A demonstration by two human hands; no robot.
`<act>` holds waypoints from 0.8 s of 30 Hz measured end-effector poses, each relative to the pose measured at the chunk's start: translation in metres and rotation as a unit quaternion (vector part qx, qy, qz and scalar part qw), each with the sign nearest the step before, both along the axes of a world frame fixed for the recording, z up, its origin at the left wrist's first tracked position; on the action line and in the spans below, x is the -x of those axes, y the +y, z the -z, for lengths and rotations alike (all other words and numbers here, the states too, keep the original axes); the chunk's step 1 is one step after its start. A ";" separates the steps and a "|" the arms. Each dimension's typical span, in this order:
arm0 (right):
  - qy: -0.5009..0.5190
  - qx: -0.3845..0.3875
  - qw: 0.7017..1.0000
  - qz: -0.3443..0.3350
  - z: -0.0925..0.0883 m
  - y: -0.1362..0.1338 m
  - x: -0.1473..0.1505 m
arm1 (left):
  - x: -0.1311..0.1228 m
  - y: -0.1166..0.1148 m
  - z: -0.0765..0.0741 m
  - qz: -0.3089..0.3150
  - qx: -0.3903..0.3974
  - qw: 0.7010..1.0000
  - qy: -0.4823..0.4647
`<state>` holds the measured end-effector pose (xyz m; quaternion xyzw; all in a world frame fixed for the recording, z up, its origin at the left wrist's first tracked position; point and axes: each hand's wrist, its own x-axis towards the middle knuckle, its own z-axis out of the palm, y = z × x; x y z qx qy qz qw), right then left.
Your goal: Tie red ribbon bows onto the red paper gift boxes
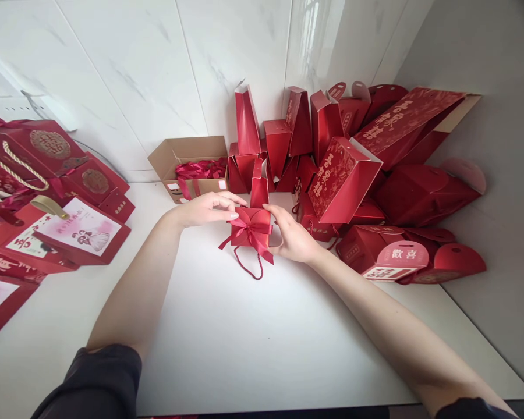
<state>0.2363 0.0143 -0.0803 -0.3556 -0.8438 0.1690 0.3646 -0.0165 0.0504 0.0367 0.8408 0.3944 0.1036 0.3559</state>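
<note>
A small red gift box [250, 231] with a red ribbon bow and a dangling cord loop stands on the white table [244, 337]. My left hand [207, 208] pinches the box's top left edge with closed fingertips. My right hand [291, 235] cups the box's right side, thumb on its top corner. Both forearms reach in from the bottom of the view.
A pile of red paper gift bags and boxes [349, 169] fills the back right corner against the tiled wall. An open cardboard box [187, 166] holds red ribbons. Larger red gift bags and cards [48, 198] lie at the left. The table's right edge runs diagonally.
</note>
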 end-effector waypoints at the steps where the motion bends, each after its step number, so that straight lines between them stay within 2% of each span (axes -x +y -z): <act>1: 0.001 -0.001 1.000 0.000 0.000 0.000 0.000 | 0.001 0.001 0.000 -0.006 -0.001 1.000 0.001; 6: 0.005 -0.005 1.000 -0.002 -0.001 0.000 0.000 | 0.002 0.000 0.003 -0.021 -0.029 0.999 0.007; 12: 0.030 0.031 0.999 0.008 0.003 -0.003 0.002 | -0.005 -0.016 -0.001 -0.043 -0.092 0.994 0.043; 16: 0.041 0.080 0.995 0.039 0.014 -0.006 0.011 | -0.004 -0.023 -0.005 -0.117 -0.114 0.985 0.062; 19: 0.053 0.101 0.993 0.037 0.019 -0.011 0.019 | -0.001 -0.026 -0.006 -0.163 -0.118 0.975 0.098; 21: 0.088 0.132 0.987 0.008 0.020 -0.014 0.023 | 0.001 -0.028 -0.006 -0.154 -0.108 0.973 0.131; 24: 0.115 0.159 0.980 -0.029 0.020 -0.018 0.026 | 0.002 -0.031 -0.006 -0.095 -0.089 0.977 0.170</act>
